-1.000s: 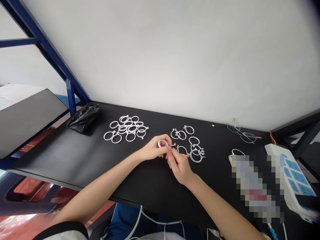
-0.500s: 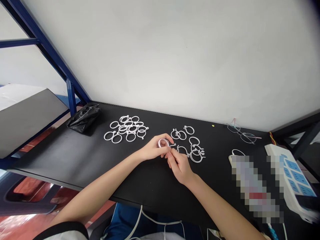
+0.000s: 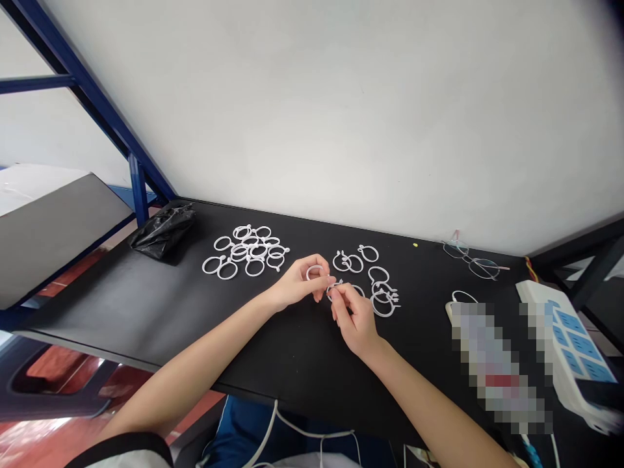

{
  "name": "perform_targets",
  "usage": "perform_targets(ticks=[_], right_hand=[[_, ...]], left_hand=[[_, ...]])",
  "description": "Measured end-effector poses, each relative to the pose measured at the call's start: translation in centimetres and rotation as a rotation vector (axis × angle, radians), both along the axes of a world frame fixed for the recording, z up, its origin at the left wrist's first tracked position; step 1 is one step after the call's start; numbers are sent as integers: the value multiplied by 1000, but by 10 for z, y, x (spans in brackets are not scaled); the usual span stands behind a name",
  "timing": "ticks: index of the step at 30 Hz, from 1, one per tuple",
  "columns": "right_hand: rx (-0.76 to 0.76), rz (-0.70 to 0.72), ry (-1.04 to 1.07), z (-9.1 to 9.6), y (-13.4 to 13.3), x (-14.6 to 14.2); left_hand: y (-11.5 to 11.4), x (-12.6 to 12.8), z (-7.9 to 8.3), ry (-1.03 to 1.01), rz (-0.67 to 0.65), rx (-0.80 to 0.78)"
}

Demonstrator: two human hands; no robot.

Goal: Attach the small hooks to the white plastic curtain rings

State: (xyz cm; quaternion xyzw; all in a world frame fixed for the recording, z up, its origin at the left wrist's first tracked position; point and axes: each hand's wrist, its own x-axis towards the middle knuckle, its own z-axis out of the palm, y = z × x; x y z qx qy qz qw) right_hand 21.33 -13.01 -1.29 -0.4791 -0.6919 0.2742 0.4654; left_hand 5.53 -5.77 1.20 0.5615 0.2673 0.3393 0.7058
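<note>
My left hand (image 3: pixel 298 283) is closed in a pinch on a white plastic ring (image 3: pixel 314 272), held just above the black table (image 3: pixel 146 305). My right hand (image 3: pixel 355 316) is closed too, its fingertips gripping the clip end of the same ring (image 3: pixel 334 287). The two hands meet at the middle of the table. A pile of several white rings (image 3: pixel 247 250) lies to the left of my hands. A looser group of several white rings (image 3: pixel 375 286) lies just right of them, some behind my right fingers.
A crumpled black plastic bag (image 3: pixel 163 231) sits at the table's far left. A pair of glasses (image 3: pixel 472 259) lies near the wall on the right. A white power strip (image 3: pixel 568 348) and a blurred object (image 3: pixel 492 364) occupy the right end. Blue steel frame (image 3: pixel 97 107) rises at left.
Both hands have lifted slightly and shifted away from me. My right fingers have moved up to the ring's clip end, and the ring has tilted in my left fingers.
</note>
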Motion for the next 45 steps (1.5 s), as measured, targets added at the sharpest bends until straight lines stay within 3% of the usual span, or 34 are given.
perform_targets(ticks=[7,10,13,21,31,38,45], right_hand=[[15,-51,7,0,1,-1],[1,-50,8,0,1,-1],[-2,-54,7,0,1,-2],[-2,-50,13,-1,1,-2],[4,-45,9,-3,1,-1],[15,-58,-2,-3,1,-1],[224,-158,-124,1,8,0]], left_hand=[[14,-2,-11,-40,419,-166],[16,-3,-9,-43,609,-142],[14,-1,-7,-23,713,-97],[15,0,-16,-24,795,-159],[20,0,-28,-200,842,-327],[20,-2,-27,-246,837,-345],[15,-2,-19,-161,821,-329]])
